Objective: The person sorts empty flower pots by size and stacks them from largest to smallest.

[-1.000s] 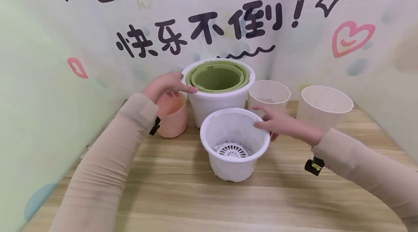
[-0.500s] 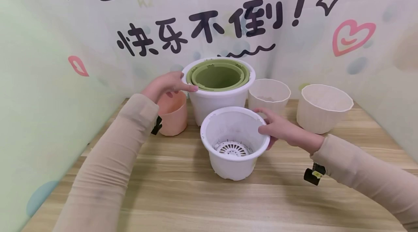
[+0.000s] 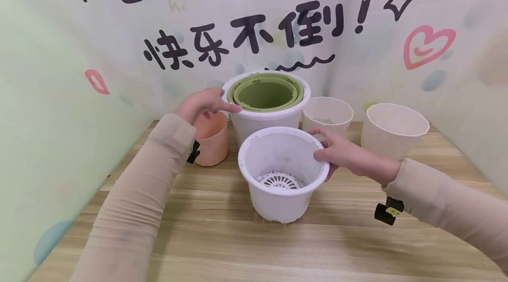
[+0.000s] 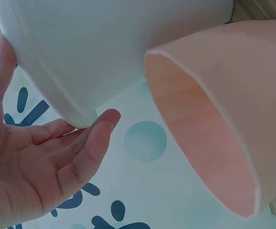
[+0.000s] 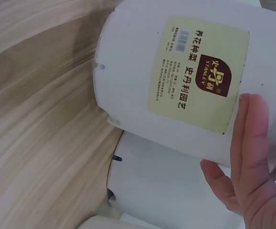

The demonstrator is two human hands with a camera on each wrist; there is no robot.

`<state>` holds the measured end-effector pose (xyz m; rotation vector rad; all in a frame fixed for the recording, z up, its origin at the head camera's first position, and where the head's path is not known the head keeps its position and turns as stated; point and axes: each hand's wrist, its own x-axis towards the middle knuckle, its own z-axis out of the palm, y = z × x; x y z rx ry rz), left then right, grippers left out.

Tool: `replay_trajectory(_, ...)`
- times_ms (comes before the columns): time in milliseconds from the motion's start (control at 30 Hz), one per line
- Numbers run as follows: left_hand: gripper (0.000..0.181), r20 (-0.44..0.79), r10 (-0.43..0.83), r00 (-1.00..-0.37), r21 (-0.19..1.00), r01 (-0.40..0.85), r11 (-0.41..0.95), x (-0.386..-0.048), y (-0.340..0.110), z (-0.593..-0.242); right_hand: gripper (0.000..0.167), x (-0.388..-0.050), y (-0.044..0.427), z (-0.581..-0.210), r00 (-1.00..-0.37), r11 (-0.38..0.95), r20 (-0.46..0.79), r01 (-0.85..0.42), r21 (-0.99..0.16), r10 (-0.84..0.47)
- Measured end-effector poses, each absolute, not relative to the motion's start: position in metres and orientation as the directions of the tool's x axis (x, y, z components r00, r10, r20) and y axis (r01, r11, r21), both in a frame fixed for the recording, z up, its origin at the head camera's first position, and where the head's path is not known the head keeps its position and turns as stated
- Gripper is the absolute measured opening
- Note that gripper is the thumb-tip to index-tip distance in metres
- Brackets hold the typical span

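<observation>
In the head view, my left hand (image 3: 206,103) holds the rim of a large white flower pot (image 3: 263,125), thumb lying along the front of the rim. Nested inside that pot are green pots (image 3: 267,95). The left wrist view shows the fingers (image 4: 88,152) at the large pot's rim, some of them off its wall. In front stands a smaller white flower pot (image 3: 279,202) with a slotted bottom. My right hand (image 3: 341,154) grips its right rim, thumb on the inner side and fingers outside. A yellow label (image 5: 197,74) shows on a white pot in the right wrist view.
A pink pot (image 3: 212,147) stands left of the large pot, under my left hand. Two translucent pale pots, one nearer (image 3: 327,116) and one farther right (image 3: 393,134), stand at the back. A printed cloth (image 3: 254,35) hangs behind the wooden table (image 3: 254,251).
My right hand has closed from hovering at the small white pot's rim to gripping it. That pot has since shifted slightly left and toward me. The left hand stays on the large pot.
</observation>
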<state>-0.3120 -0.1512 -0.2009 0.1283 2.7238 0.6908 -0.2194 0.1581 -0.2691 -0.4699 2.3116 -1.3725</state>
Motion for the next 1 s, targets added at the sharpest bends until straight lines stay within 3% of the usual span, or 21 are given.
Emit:
replay_trajectory(567, 0.063, -0.307, 0.174, -0.936, 0.499, -0.003, 0.867, -0.310, -0.150, -0.199, 0.053, -0.208, 0.147, -0.179, -0.883, 0.507, -0.137, -0.126, -0.853, -0.449)
replay_trajectory(800, 0.025, -0.289, 0.214, -0.933, 0.572, 0.011, 0.820, -0.307, -0.153, -0.199, 0.051, -0.216, 0.138, -0.134, -0.905, 0.496, -0.082, -0.152, -0.855, -0.418)
replay_trajectory(1000, 0.031, -0.334, 0.206, -0.920, 0.549, -0.012, 0.836, -0.309, -0.153, -0.200, 0.052, -0.227, 0.133, -0.101, -0.913, 0.489, -0.101, -0.116, -0.864, -0.396)
